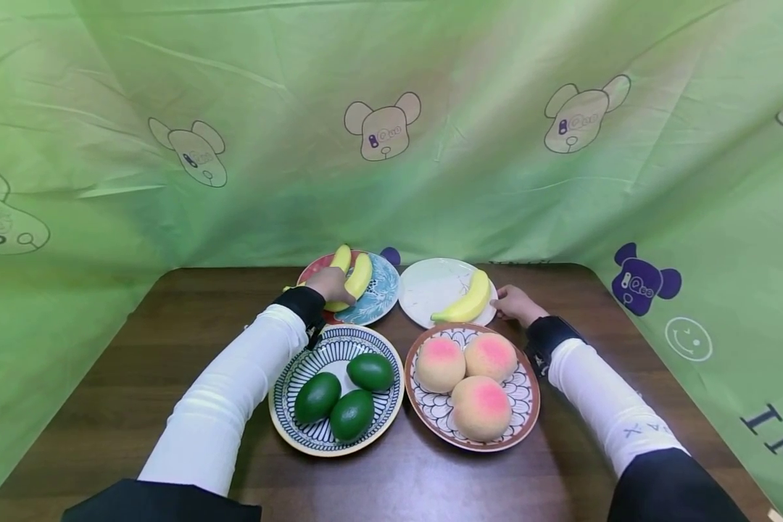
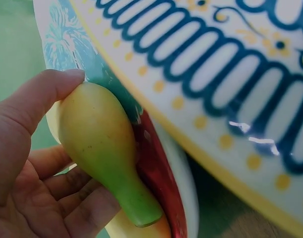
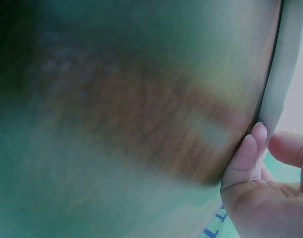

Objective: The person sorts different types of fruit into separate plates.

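Note:
My left hand (image 1: pixel 333 284) is over the red-and-blue plate (image 1: pixel 381 290) at the back, where several bananas (image 1: pixel 360 274) lie. In the left wrist view its thumb presses on a yellow banana (image 2: pixel 94 129) with a green stem end, and the other fingers curl beneath it. To the right, my right hand (image 1: pixel 517 304) pinches the right rim of a white plate (image 1: pixel 420 286) that carries one banana (image 1: pixel 470 299). The right wrist view shows the fingertips (image 3: pixel 248 148) low at that plate's edge, thumb above.
Nearer me stand a blue-patterned bowl (image 1: pixel 280 409) with three green avocados (image 1: pixel 352 415) and a brown-rimmed plate (image 1: pixel 528 413) with three peaches (image 1: pixel 481 408). They sit close together on the dark wooden table (image 1: pixel 404 486). A green printed cloth (image 1: pixel 287 181) hangs behind.

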A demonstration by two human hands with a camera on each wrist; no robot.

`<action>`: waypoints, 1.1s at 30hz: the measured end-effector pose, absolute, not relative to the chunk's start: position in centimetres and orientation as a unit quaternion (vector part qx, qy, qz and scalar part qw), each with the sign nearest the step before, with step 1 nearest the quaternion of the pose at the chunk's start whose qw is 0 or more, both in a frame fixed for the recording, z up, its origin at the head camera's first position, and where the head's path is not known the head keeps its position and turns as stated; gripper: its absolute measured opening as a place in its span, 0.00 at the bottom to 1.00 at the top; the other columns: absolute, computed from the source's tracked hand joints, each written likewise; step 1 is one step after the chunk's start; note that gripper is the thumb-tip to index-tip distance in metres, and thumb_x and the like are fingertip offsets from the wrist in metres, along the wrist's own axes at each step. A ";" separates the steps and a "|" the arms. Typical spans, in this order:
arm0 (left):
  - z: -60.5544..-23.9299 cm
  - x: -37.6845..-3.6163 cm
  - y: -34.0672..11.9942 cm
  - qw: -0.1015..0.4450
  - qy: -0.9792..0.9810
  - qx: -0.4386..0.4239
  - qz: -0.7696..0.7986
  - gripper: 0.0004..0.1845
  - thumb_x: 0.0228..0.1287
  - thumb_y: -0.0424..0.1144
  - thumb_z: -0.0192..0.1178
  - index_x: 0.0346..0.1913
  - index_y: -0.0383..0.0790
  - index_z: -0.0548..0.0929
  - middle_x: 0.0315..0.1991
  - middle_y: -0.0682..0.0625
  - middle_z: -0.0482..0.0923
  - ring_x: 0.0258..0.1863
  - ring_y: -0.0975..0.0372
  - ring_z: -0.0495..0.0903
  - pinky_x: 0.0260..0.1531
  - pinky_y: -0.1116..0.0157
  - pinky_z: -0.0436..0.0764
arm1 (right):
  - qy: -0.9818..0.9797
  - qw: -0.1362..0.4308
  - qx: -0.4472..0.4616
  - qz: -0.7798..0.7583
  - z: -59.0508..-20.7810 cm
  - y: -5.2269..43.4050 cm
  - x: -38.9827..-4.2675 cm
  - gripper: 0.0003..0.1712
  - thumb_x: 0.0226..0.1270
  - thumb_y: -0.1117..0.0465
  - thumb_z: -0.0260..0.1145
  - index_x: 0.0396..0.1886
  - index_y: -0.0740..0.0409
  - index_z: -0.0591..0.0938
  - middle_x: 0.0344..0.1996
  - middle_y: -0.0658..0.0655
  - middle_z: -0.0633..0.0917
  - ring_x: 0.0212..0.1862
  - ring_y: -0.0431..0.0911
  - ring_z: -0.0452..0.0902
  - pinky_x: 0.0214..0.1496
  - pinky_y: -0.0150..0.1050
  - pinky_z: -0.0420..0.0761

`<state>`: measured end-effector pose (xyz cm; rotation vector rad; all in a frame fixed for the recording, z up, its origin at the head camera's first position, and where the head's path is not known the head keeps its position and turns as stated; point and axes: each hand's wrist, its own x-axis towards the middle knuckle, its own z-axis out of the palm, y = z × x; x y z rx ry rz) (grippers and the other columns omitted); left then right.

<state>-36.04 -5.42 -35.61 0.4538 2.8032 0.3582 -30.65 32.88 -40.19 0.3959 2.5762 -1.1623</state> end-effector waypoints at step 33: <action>-34.8 -36.5 -3.9 0.129 0.964 0.165 0.165 0.15 0.60 0.44 0.70 0.41 0.36 0.80 0.29 0.51 0.72 0.32 0.59 0.74 0.33 0.69 0.71 | 0.897 0.138 0.138 -0.397 -41.0 33.4 -31.1 0.25 0.79 0.64 0.53 0.67 0.78 0.64 0.46 0.65 0.74 0.36 0.42 0.74 0.36 0.27 0.77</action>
